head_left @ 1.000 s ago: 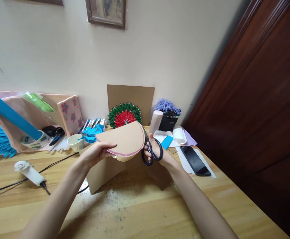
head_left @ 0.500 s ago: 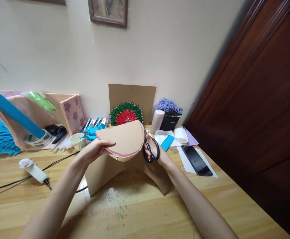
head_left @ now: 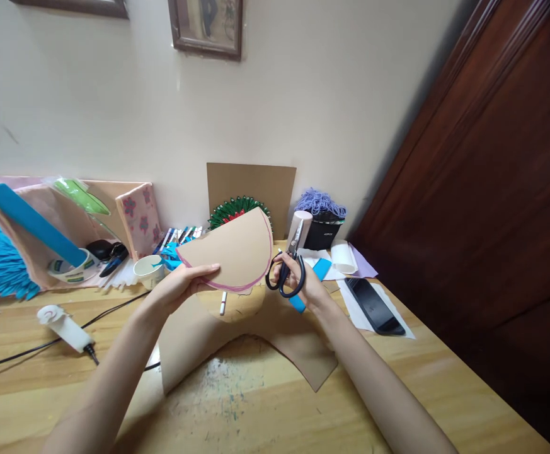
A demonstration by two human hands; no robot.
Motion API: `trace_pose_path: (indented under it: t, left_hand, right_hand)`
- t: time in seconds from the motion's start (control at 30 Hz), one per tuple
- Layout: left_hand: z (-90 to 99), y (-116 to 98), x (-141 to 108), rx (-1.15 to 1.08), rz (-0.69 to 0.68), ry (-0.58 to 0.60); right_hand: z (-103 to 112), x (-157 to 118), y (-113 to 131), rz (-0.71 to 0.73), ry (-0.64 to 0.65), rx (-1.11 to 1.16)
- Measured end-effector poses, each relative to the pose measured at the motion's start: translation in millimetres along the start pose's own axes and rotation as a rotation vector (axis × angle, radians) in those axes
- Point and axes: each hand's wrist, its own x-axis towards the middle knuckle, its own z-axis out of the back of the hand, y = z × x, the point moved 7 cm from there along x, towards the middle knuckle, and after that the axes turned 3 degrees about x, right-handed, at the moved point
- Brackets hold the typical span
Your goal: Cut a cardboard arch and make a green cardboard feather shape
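Note:
A half-round cardboard piece with a purple line along its curved edge is pinched at its lower left by my left hand. Dark-handled scissors are in my right hand, blades upward and just right of the piece, not touching it. Below both hands a larger cardboard sheet with a curved cut edge lies on the wooden table. A white marker shows in the gap above that curve.
Behind stand a cardboard panel, a green and red round decoration and a pink cylinder. A phone lies at the right. On the left are a paper cup, a white device with a cord and a pink box.
The half-round piece has come away from the larger sheet, which has dropped lower onto the table. My right hand has drawn the scissors off the edge, and their blades now show.

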Motion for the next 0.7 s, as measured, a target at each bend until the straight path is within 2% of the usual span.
trace_pose_path:
  t: [0.27,0.4,0.47,0.57,0.7]
  left_hand:
    - [-14.7,0.2,-4.9,0.023,-0.038,-0.024]
    - [-37.2,13.2,-4.6,-0.050,-0.088,-0.047]
    - [-44.9,25.3,-1.0,-0.106,-0.025,-0.023]
    - [-41.5,25.0,2.9,-0.145,-0.014,0.023]
    - [-25.5,0.0,-3.4,0.043,-0.101,0.050]
  right_hand:
    - [-0.6,-6.4,9.6,-0.015,-0.027,-0.157]
    - [-0.8,-5.8,4.8,-0.074,0.009,-0.241]
    - [3.2,-4.5,8.3,-0.044,0.011,-0.256]
    - [13.3,-3.3,23.7,0.056,0.013,-0.290]
    - [15.8,-6.7,38.7,0.050,0.111,-0.415]
